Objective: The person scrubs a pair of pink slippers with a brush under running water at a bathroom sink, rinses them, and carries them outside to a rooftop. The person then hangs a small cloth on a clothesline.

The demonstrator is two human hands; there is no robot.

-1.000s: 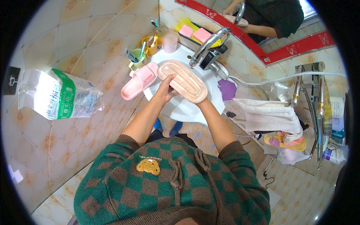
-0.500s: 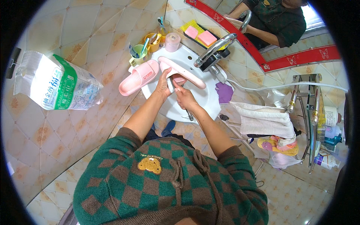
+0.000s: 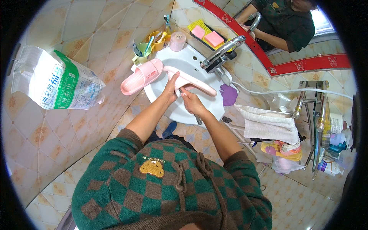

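Observation:
My left hand [image 3: 169,92] is closed on a pink slipper [image 3: 195,82], tilted on its side over the white washbasin [image 3: 211,107]. In my right hand [image 3: 193,102] is a brush [image 3: 198,120], its dark handle end sticking out below the fist. The brush head is up against the slipper's strap side and mostly hidden by my fingers and the slipper. A second pink slipper [image 3: 142,76] rests across the basin's left rim, sole down.
Behind the basin stands a chrome faucet [image 3: 224,50], with pink sponges [image 3: 214,38] beside it. Toothbrush cups [image 3: 142,53] and a pink jar [image 3: 177,41] line the back left. A purple cloth [image 3: 229,94] lies on the right rim, near a towel [image 3: 268,122] and metal rack [image 3: 320,119].
The held slipper has shifted slightly right and turned so its strap faces lower. My right hand and the brush have moved a little right; the white bristles seen earlier are now mostly hidden.

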